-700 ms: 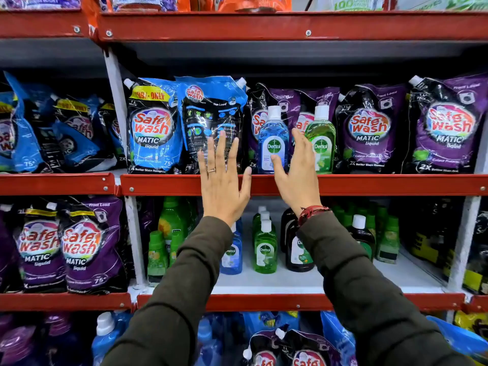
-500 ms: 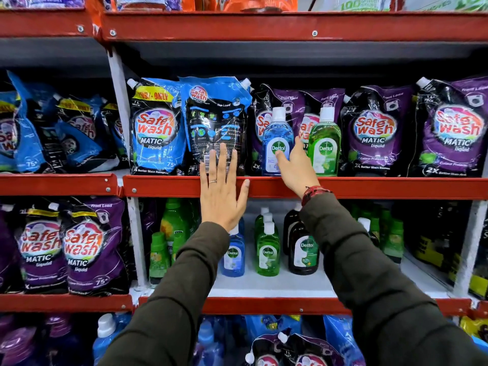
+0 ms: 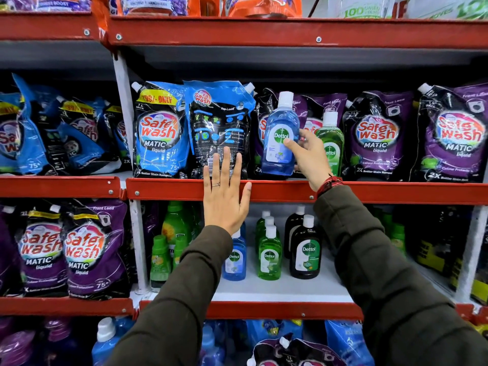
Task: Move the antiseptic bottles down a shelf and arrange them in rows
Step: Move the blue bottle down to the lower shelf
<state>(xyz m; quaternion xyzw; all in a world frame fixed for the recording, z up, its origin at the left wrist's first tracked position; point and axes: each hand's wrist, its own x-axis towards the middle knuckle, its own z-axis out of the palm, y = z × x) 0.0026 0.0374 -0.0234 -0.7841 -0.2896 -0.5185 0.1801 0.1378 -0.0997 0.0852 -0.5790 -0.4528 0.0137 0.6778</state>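
The right hand (image 3: 310, 157) grips the blue bottle (image 3: 280, 136) by its side, thumb across the label, and holds it tilted just above the upper shelf (image 3: 290, 190) — the pick-up step. The green bottle (image 3: 330, 143) stands just right of it, behind the hand. The left hand (image 3: 224, 196) lies flat and open over the shelf edge, holding nothing. Next, I judge, the blue bottle goes down to the lower shelf (image 3: 285, 289) — into line with the blue one (image 3: 234, 257) there.
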